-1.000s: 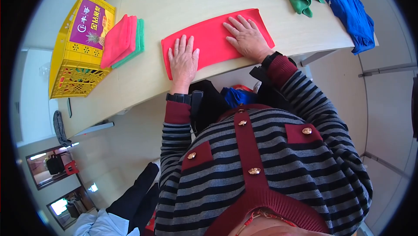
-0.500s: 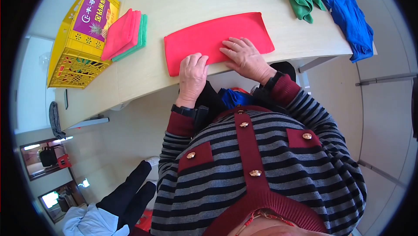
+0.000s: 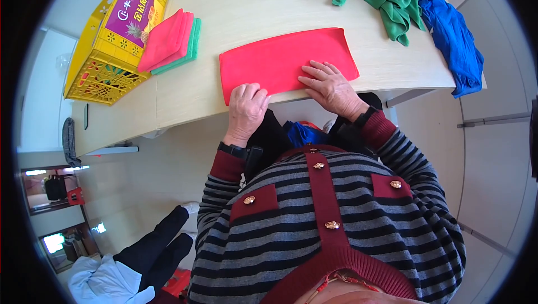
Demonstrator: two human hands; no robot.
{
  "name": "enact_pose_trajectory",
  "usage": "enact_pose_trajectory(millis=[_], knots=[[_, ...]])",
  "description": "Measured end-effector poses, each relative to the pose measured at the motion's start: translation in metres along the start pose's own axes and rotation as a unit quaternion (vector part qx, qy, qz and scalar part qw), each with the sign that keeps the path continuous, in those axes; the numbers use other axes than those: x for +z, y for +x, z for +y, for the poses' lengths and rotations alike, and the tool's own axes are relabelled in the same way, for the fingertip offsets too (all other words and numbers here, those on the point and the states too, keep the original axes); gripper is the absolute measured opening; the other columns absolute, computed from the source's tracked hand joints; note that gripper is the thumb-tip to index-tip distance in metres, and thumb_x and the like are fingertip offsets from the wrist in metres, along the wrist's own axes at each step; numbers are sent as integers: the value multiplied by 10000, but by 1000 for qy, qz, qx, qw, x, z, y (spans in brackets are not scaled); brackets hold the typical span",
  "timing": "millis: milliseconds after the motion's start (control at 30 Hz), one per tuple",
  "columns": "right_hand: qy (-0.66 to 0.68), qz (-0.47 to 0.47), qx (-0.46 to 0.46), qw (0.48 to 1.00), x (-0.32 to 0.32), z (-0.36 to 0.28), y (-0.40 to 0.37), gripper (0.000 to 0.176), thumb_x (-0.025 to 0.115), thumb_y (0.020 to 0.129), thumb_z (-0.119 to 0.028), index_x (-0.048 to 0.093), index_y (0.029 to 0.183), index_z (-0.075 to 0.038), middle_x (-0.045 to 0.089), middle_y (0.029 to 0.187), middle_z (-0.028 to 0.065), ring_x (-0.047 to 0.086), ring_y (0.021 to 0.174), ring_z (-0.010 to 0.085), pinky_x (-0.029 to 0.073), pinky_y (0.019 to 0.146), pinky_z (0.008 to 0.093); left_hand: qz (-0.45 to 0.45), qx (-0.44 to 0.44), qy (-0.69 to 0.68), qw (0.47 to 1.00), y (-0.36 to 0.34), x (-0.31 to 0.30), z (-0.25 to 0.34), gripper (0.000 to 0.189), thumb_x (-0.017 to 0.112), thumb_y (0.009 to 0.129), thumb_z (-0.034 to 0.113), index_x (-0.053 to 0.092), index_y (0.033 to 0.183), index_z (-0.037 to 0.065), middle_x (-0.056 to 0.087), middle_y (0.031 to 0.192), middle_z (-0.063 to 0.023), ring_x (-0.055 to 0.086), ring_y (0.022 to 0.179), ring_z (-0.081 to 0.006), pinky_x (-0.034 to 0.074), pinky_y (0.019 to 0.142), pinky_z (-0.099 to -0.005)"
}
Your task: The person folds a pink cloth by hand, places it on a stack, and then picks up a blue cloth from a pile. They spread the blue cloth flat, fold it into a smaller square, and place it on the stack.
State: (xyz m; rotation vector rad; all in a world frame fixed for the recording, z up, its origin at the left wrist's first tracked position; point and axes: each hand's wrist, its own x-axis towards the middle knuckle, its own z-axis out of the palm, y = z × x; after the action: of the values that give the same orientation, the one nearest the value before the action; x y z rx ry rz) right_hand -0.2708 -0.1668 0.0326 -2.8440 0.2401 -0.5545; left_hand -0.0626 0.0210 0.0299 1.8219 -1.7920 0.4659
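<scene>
A pinkish-red cloth (image 3: pixel 274 60), folded into a long rectangle, lies at the table's front edge. My left hand (image 3: pixel 246 110) is at its near left corner, the fingers bent together on the cloth's edge. Farther right, my right hand (image 3: pixel 334 90) rests on the near part of the same cloth with its fingers stretched out flat. The undersides of both hands are hidden.
Folded red cloths (image 3: pixel 167 40) lie on green ones (image 3: pixel 190 52), against a yellow plastic crate (image 3: pixel 112 74) at left. Loose green cloth (image 3: pixel 395 10) and blue cloth (image 3: pixel 454 35) heap at the back right. Another person's dark-trousered legs (image 3: pixel 151 253) show lower left.
The whole view has shifted slightly, showing more of the heap at the back. Both hands keep nearly the same places on the red cloth.
</scene>
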Motion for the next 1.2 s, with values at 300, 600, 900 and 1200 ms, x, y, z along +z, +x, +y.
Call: enact_pose_trajectory(millis=[300,600,900,1200], knots=[[1,11,143,990,13,7,50,491,559,1018,-326,529,1428,-58,485,1508,173,384,1456,349,301,1190,541,-11,-364,154,918,-2,14,-72,237,747,881,260,660,856,41,660,943,-140,641,875,-338,502,783,-448],[-127,-58,144,980,51,-12,68,651,405,1053,-485,371,1560,-78,318,1633,160,246,1524,378,202,1228,553,-18,-510,-414,754,12,15,-95,215,710,914,165,658,1037,-2,714,1094,-124,702,944,-232,561,835,-407],[-104,-51,146,982,52,-10,69,637,411,1051,-472,383,1556,-85,332,1627,153,254,1521,375,189,1235,540,34,-479,-682,552,6,-1,-96,351,697,935,116,631,1252,-19,715,1137,-105,681,1056,-188,520,973,-346],[-111,-40,140,983,65,-35,87,595,419,1051,-415,404,1538,-73,369,1604,149,291,1505,363,219,1224,530,116,-453,-711,525,2,-29,-100,416,677,927,89,606,1328,5,678,1246,-96,660,1103,-192,499,1020,-356]])
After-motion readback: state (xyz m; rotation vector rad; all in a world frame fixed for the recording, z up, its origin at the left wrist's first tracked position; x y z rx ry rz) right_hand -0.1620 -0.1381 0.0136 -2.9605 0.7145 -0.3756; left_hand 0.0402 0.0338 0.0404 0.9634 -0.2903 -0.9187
